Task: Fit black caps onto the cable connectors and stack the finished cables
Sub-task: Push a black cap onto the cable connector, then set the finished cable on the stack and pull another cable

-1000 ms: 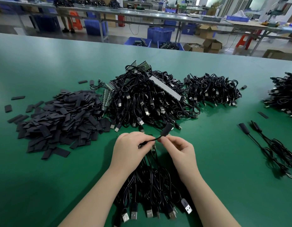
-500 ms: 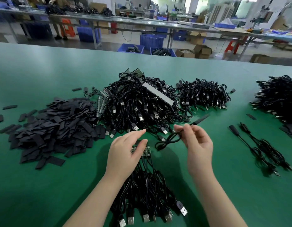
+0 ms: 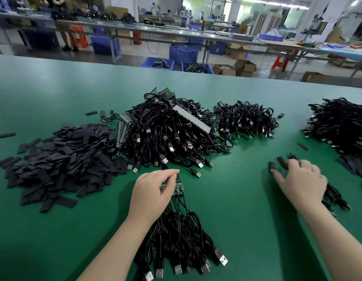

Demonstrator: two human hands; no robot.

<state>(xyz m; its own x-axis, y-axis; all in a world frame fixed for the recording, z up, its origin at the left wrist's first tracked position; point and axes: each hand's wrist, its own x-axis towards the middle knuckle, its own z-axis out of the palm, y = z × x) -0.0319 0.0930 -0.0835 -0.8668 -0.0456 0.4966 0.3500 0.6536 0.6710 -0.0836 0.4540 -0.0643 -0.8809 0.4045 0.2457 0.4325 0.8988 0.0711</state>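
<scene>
My left hand (image 3: 153, 189) lies over the near bundle of uncapped cables (image 3: 182, 236), its curled fingers pinching the small green connector boards (image 3: 179, 189) at the bundle's far end. My right hand (image 3: 301, 183) is out to the right, fingers spread and resting on the small stack of finished cables (image 3: 336, 199). Three black capped ends (image 3: 272, 166) stick out beyond its fingertips. A heap of loose black caps (image 3: 60, 163) covers the table's left side. The motion blur hides the right fingertips.
A big pile of black USB cables (image 3: 168, 136) lies behind my hands, with a smaller pile (image 3: 247, 120) to its right and another (image 3: 342, 126) at the far right edge. The green table (image 3: 236, 189) is bare between my hands. Benches and blue crates stand beyond.
My right hand carried the capped cable away from the left hand, to the right, and set it down on the finished stack. My left hand dropped onto the green boards.
</scene>
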